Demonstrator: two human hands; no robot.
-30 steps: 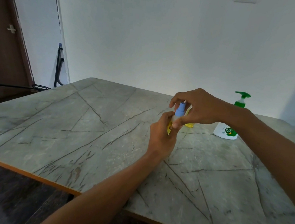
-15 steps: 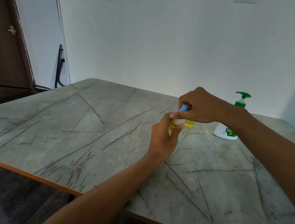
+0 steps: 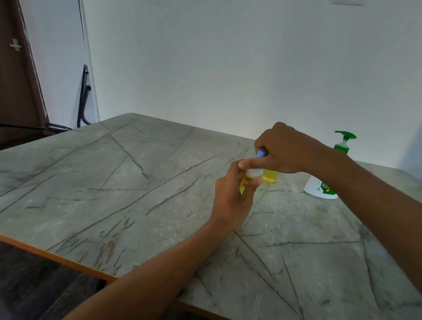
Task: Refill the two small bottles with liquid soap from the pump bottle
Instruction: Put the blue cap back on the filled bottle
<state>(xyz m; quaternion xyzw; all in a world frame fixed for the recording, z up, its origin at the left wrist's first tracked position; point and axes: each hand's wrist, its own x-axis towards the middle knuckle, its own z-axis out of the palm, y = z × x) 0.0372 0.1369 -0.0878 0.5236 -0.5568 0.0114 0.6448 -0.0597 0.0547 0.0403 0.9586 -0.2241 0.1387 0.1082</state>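
Above the table (image 3: 125,190), gripping 1 small bottle (image 3: 247,180) in the curled left hand (image 3: 232,197) — pinching its blue cap (image 3: 260,154) with the right hand (image 3: 287,151). Leaving the 2nd small bottle (image 3: 270,176) standing just behind, pump bottle (image 3: 321,188) farther right.

small bottle (image 3: 244,183): mostly in left hand (image 3: 231,202) | cap (image 3: 260,154): half under right hand (image 3: 287,151) | pump bottle (image 3: 314,188): partly hidden

Bare table (image 3: 101,175) surface extends left of and in front of the hands, open from the near edge. Over mid-table the left hand (image 3: 232,200) grips a small bottle (image 3: 246,182) and the right hand (image 3: 287,151) pinches a blue cap (image 3: 261,154). Behind them, a second small bottle (image 3: 271,176) stands near the pump bottle (image 3: 317,189), with a gap between them.
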